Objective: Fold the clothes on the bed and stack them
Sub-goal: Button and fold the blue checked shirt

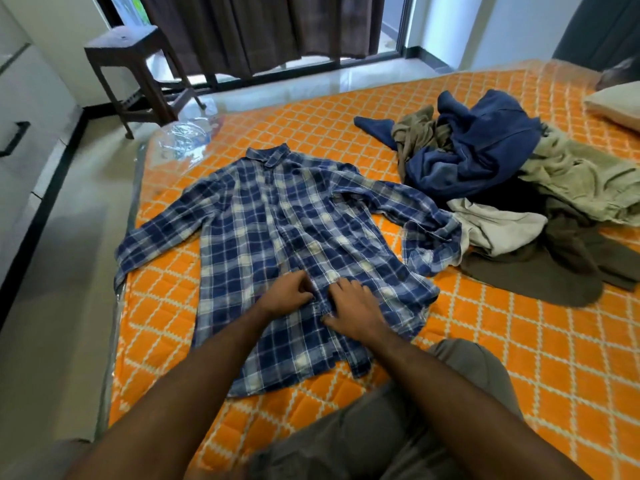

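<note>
Both hands are pressed onto the lower front of a blue plaid shirt [277,230], which is spread front-up on the near-left part of the bed [519,358], collar toward the far side. The left hand [289,294] is curled, with its fingertips pinched at the shirt's central button strip; the right hand [353,306] is laid flatter just beside it, fingers bent onto the same strip and thumb tucked at the cloth's edge. Whether a button is being fastened or the front merely drawn together cannot be told.

The shirt's left sleeve is stretched out flat toward the left edge of the bed, while the right sleeve is bunched and turned back on itself, its cuff touching the heap of unfolded clothes [519,188] to the right. In that heap a dark blue garment [481,150], khaki and pale beige pieces and a dark olive one are seen tangled together. A pillow [616,105] lies at the far right.

No folded garment and no stack can be seen anywhere on the bed. The task is judged to be at its very beginning: the first shirt is only being laid out and squared, no fold has been made in it, and the whole heap remains to be folded and stacked.
</note>
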